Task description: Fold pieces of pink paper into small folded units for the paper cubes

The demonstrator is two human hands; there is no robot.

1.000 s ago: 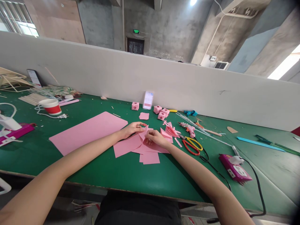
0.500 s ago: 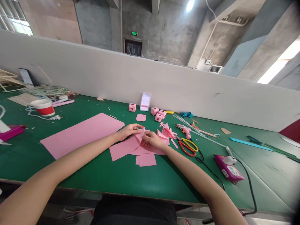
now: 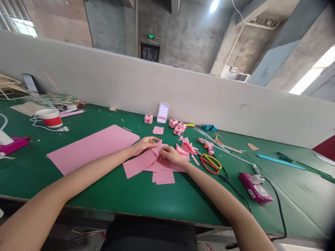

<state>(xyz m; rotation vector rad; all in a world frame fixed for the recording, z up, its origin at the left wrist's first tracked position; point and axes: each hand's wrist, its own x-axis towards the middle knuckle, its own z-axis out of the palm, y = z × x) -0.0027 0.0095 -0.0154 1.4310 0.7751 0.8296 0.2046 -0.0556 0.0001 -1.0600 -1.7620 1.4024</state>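
My left hand (image 3: 147, 144) pinches the top of a folded sheet of pink paper (image 3: 156, 150) between thumb and fingers. Curled at the other side of that sheet, my right hand (image 3: 169, 153) grips its edge; its fingertips are partly hidden. Beneath both hands lie larger pink sheets (image 3: 137, 164). Small pink paper squares (image 3: 165, 177) stick out toward me. To the right of my right hand are folded pink pieces and cut strips (image 3: 187, 147), with red and yellow scissors (image 3: 209, 164) beside them.
Pink paper cubes (image 3: 148, 119) stand at the back near a propped phone (image 3: 163, 113). A large pink sheet (image 3: 94, 148) lies left, beyond it a paper cup (image 3: 49, 118). On the right are a pink glue gun (image 3: 206, 145) and a purple power strip (image 3: 255, 188) with cords.
The camera view has shifted very slightly. Both hands keep their hold on the folded pink paper, with almost no movement.
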